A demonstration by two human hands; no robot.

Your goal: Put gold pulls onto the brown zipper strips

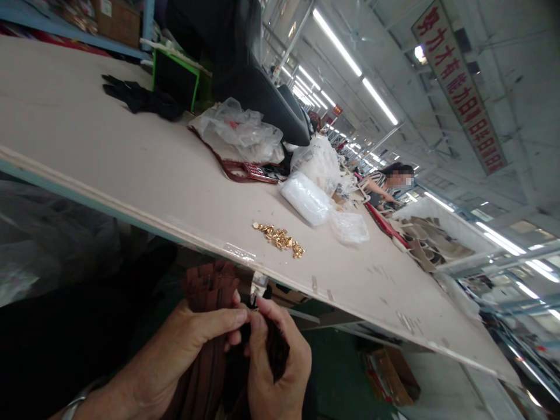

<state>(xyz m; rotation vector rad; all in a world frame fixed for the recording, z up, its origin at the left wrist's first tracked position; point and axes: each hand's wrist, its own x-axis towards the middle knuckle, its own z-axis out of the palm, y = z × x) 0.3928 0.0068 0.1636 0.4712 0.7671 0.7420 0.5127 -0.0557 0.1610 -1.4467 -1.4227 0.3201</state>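
Observation:
A bundle of long brown zipper tapes point(210, 286) hangs below the table edge, its ends bunched together at the top. My left hand point(192, 335) is closed by the bundle, thumb and finger pinching the end of a brown tape. Tip to tip with it, my right hand point(280, 356) pinches something small with a gold glint, apparently a zipper slider, mostly hidden by the fingers. Just above my fingertips, a small metal fixture point(259, 284) sticks out from the table edge. On the tabletop beyond lies a loose heap of small gold zipper sliders point(282, 238).
Plastic-wrapped packs point(306, 198) and a calculator point(260, 172) lie farther back on the long table point(144, 157). Black fabric point(140, 99) rests near a green-framed box point(175, 76). A co-worker point(387, 184) is farther along at right. Beneath the table stands a cardboard box point(396, 373).

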